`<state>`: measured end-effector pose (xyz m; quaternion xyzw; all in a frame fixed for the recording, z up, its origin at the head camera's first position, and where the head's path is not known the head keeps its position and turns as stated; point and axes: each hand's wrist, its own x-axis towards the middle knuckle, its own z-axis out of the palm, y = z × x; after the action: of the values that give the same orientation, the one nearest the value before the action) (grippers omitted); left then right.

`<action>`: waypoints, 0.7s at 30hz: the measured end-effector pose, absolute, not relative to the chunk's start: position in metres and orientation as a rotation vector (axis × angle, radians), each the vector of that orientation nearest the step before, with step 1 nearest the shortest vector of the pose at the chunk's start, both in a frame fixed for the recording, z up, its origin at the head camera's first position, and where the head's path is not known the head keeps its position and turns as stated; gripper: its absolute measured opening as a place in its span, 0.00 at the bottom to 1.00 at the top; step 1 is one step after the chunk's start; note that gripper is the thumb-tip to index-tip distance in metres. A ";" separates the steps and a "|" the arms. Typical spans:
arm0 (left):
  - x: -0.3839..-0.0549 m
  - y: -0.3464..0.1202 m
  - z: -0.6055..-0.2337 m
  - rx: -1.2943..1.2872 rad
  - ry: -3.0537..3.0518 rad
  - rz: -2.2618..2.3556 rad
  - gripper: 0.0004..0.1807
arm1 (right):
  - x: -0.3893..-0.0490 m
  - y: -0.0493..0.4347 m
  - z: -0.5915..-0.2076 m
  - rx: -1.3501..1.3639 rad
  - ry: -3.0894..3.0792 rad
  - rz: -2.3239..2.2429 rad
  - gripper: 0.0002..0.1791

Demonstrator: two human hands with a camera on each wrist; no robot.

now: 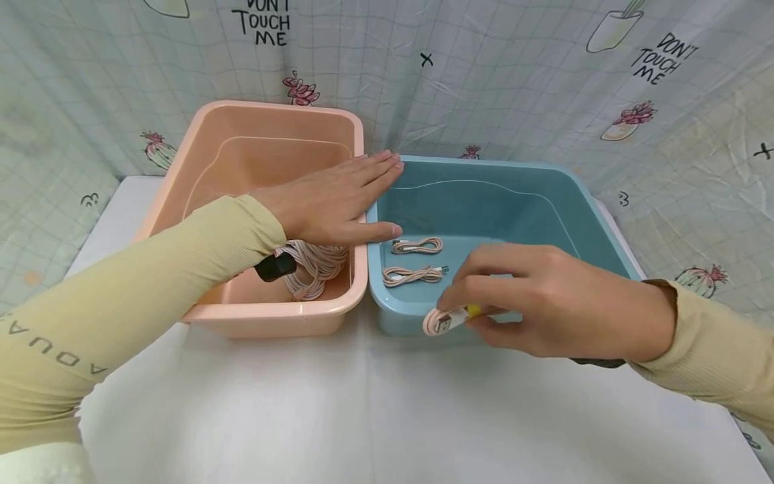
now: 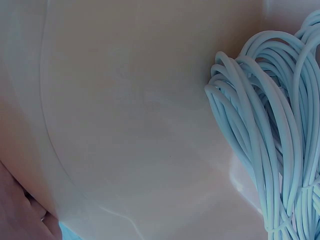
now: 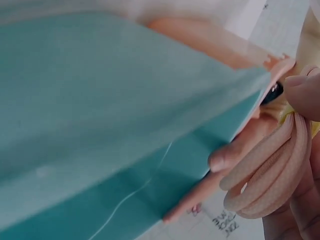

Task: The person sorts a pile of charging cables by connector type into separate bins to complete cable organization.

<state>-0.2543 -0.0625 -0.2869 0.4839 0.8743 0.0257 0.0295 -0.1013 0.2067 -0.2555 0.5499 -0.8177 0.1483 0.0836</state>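
My right hand (image 1: 544, 302) pinches a coiled pinkish USB cable (image 1: 444, 321) over the front rim of the blue bin (image 1: 484, 165). A yellow tie and the USB plug show by the fingertips; the right wrist view shows the coil's looped end (image 3: 270, 175) beside the thumb. With straight fingers, my left hand (image 1: 338, 198) rests across the adjoining rims of the blue bin and the peach bin (image 1: 272, 314). Two coiled cables, an upper one (image 1: 428, 246) and a lower one (image 1: 411, 275), lie in the blue bin. Bundled cables (image 1: 317, 262) fill the peach bin's front right, partly hidden by my left forearm.
Both bins stand side by side on a white-covered table (image 1: 272, 403). A printed curtain (image 1: 375, 74) hangs behind them and along both sides. A black wrist device (image 1: 275, 267) sits below my left sleeve.
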 end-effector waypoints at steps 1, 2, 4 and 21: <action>-0.254 -0.063 -0.287 1.493 2.696 0.077 0.51 | -0.103 0.207 -0.253 1.637 -2.438 0.444 0.26; -0.254 -0.063 -0.287 1.494 2.696 0.077 0.51 | -0.105 0.205 -0.249 1.634 -2.429 0.441 0.25; -0.255 -0.063 -0.288 1.496 2.696 0.079 0.51 | -0.108 0.204 -0.244 1.609 -2.419 0.444 0.22; -0.256 -0.063 -0.288 1.504 2.695 0.084 0.51 | -0.140 0.209 -0.228 1.426 -2.475 0.397 0.18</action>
<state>-0.2556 -0.0626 -0.2882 0.4870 0.8726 0.0271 0.0269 -0.1399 0.2086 -0.2280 0.4903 -0.8511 0.1364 0.1286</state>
